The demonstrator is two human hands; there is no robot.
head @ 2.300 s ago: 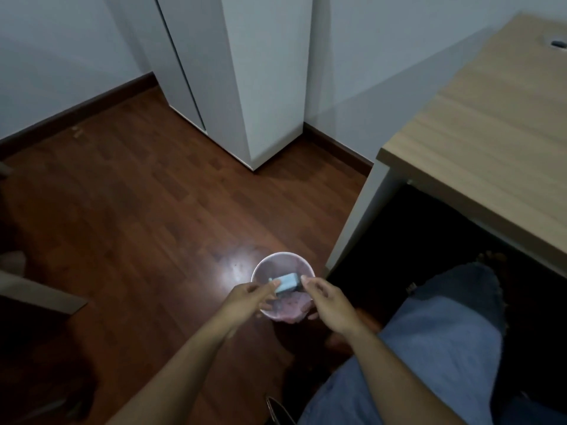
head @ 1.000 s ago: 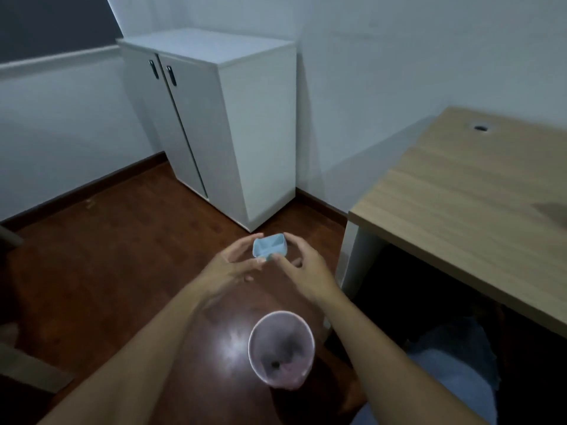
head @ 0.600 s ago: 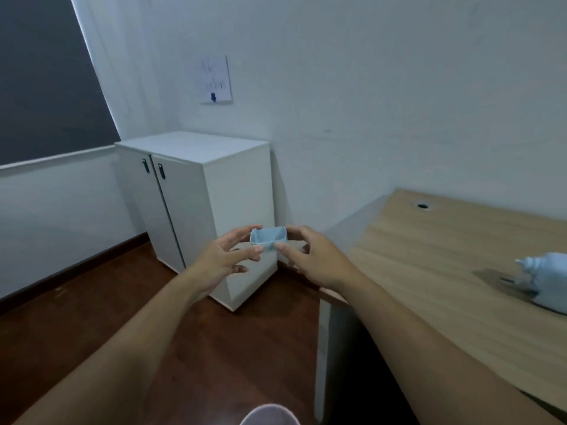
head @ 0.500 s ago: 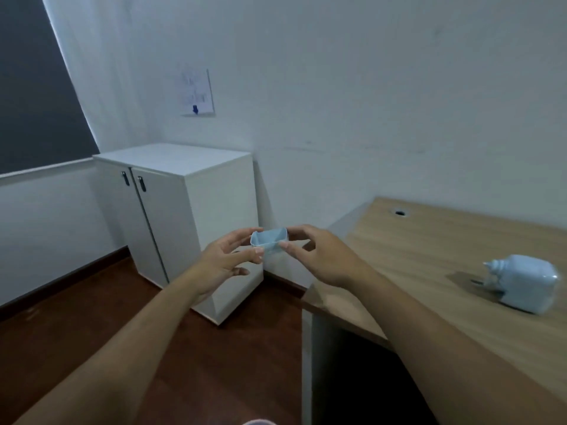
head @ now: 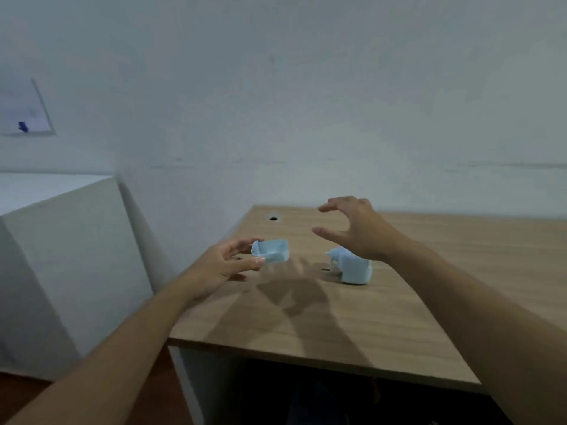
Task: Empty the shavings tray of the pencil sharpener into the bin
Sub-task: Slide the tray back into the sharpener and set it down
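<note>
My left hand (head: 225, 263) pinches the small light-blue shavings tray (head: 271, 250) by its left end and holds it above the wooden desk (head: 322, 314). The tray's open side faces up. The light-blue pencil sharpener (head: 352, 266) stands on the desk just right of the tray, partly hidden behind my right hand (head: 352, 230). My right hand hovers above the sharpener with fingers spread and curved, holding nothing. The bin is out of view.
A white cabinet (head: 61, 256) stands to the left of the desk, against the wall. The desk has a cable hole (head: 273, 218) near its back left corner. A paper sheet (head: 26, 110) is on the wall at left.
The view swung up from the bin on the floor to the desk. Both hands carried the tray up; my right hand let go of it and moved over the sharpener.
</note>
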